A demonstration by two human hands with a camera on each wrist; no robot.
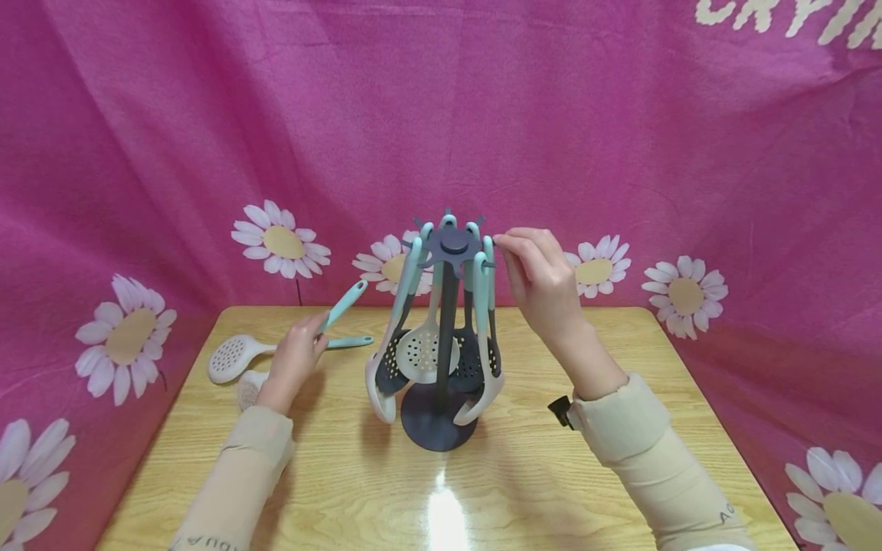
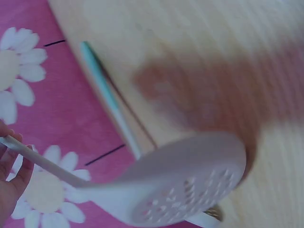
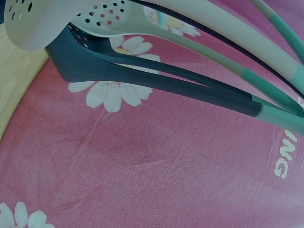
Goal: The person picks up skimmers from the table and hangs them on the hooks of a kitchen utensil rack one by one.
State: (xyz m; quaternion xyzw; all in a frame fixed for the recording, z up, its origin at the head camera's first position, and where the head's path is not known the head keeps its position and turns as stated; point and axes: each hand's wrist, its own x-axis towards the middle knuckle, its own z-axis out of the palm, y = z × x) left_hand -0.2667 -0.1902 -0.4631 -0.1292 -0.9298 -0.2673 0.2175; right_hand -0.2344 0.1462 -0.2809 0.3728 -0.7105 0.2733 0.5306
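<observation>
My left hand [image 1: 296,356] grips a pale skimmer [image 2: 190,190] with a mint handle, its perforated head tilted over the table and partly hidden by the wrist in the head view. Beyond it lies a second pale skimmer [image 1: 234,357], its mint handle pointing right. A dark utensil rack [image 1: 439,417] stands mid-table with several mint-handled utensils hanging round its hooked top. At the top's right side, my right hand [image 1: 547,279] pinches the tip of a hook with thumb and fingers. Pale and dark utensils [image 3: 156,85] on the rack fill the upper right wrist view.
The wooden table [image 1: 551,474] has a pink cloth [image 1: 441,115] with daisies around its back and sides. A pale ladle [image 1: 485,375] hangs at the rack's right front, another pale utensil [image 1: 379,390] at its left.
</observation>
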